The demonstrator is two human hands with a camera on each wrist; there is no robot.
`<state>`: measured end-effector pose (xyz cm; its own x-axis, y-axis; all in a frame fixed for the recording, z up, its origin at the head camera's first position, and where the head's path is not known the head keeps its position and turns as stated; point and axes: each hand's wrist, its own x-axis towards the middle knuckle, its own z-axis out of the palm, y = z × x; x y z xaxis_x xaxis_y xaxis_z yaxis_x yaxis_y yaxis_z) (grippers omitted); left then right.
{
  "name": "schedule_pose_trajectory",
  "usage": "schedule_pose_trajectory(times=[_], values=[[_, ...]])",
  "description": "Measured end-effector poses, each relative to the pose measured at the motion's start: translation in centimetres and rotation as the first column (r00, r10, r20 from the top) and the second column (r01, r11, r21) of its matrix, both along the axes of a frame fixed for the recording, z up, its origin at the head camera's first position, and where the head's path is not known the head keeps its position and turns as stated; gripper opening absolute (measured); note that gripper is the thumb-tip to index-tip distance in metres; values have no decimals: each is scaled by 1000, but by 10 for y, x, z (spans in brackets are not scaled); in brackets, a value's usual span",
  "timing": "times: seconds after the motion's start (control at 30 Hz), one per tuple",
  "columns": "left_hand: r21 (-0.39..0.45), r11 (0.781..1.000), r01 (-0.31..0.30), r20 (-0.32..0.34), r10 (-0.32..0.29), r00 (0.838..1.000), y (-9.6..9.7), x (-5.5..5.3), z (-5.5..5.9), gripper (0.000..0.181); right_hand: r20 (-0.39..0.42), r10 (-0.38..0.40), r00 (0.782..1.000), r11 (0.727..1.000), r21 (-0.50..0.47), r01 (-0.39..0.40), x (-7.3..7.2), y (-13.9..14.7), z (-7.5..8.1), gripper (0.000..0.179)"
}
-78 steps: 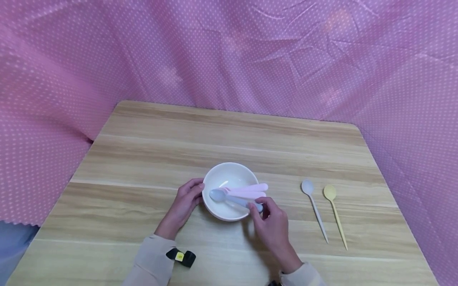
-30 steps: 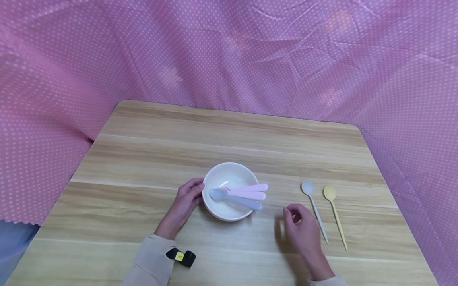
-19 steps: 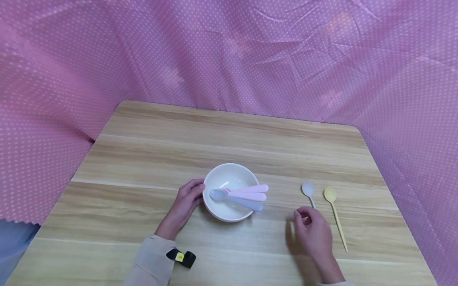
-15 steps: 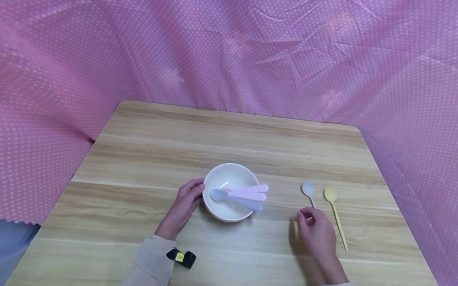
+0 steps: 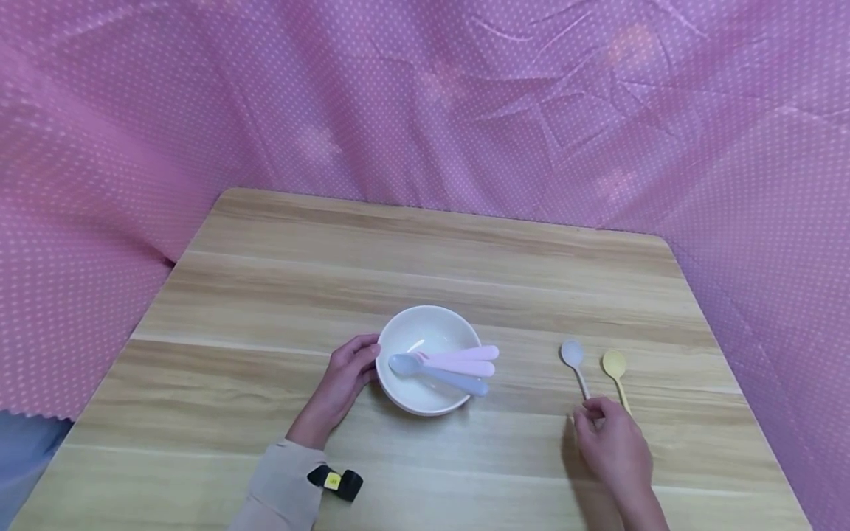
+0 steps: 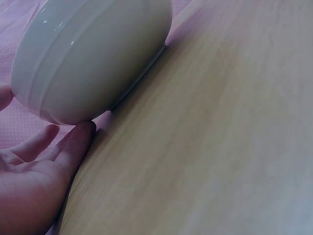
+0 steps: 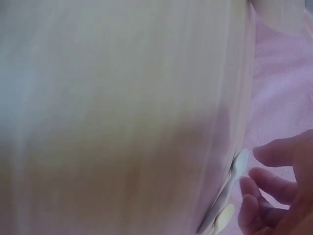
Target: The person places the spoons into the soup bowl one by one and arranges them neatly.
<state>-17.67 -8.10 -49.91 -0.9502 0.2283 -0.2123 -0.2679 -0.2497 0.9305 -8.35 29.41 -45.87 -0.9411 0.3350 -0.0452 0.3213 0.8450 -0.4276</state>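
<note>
My left hand [image 5: 341, 383] grips the white bowl [image 5: 441, 321] at its left side, thumb by the rim. In the left wrist view fingertips touch the lower wall of the bowl [image 6: 98, 63]. Inside it lean a light blue spoon [image 5: 403, 363] and two pink ones, their pink handles [image 5: 479, 368] sticking out over the right rim. My right hand [image 5: 617, 450] hovers over the handles of a pale grey spoon [image 5: 572, 353] and a yellow spoon [image 5: 614, 362], hiding their lower parts. The right wrist view shows loosely bent fingers beside the grey spoon [image 7: 240, 164], with nothing between them.
A wood-patterned table [image 5: 299, 243] carries everything. Pink dotted cloth [image 5: 412, 110] hangs around its back and sides. A black strap with a yellow tag [image 5: 333, 481] sits at the left sleeve.
My right hand let go of the blue spoon, now lying in the bowl, and moved right and nearer to the body, over the two spoon handles. The left hand stays at the bowl.
</note>
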Motion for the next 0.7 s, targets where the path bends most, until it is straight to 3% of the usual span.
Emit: schedule_pose_trajectory(times=[0.23, 0.7], values=[[-3, 1000, 2, 5, -2, 1000, 0, -1, 0, 44, 85, 7, 996, 1000, 6, -8, 1, 7, -2, 26], [-11, 1000, 5, -1, -5, 1000, -1, -2, -2, 46, 115, -28, 993, 1000, 3, 27, 3, 14, -3, 26]])
